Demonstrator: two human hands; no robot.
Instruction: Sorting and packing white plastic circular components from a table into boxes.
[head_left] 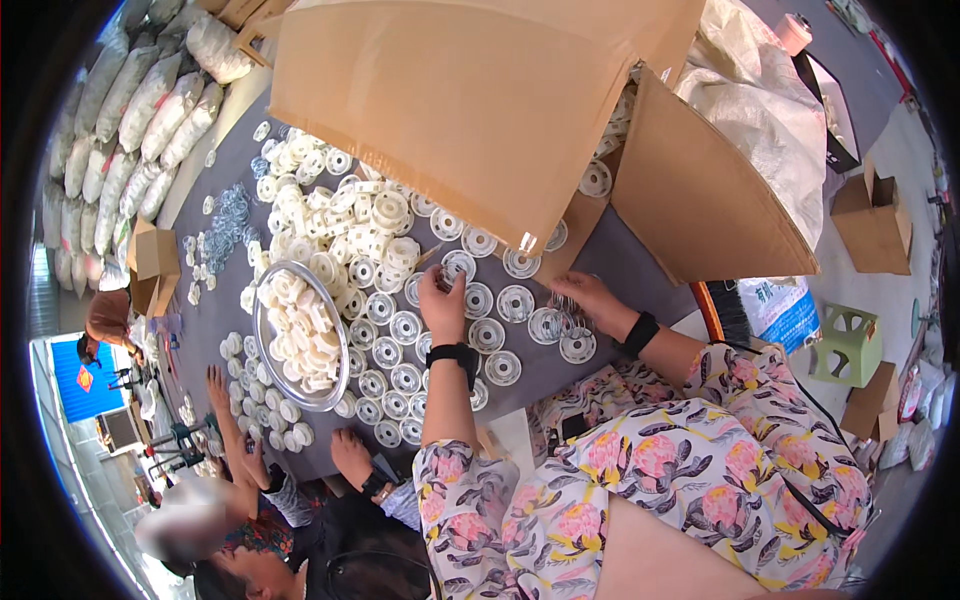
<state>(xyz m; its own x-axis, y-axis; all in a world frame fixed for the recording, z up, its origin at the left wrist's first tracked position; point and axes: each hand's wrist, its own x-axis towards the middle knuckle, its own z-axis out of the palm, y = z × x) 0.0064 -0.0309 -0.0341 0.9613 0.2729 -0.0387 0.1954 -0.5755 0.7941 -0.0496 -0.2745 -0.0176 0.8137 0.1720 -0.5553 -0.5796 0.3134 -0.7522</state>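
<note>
White plastic discs (391, 325) cover a grey table (612, 250) beside cardboard boxes (470, 95).

The left hand (440, 300) pinches a white plastic disc (458, 266) on the grey surface (590, 250), among rows of similar discs. The right hand (590, 298) rests on what seems a bunch of thin wire rings (565, 310). A metal bowl (262, 345) of white parts sits left, cardboard boxes (690, 190) behind.
</note>
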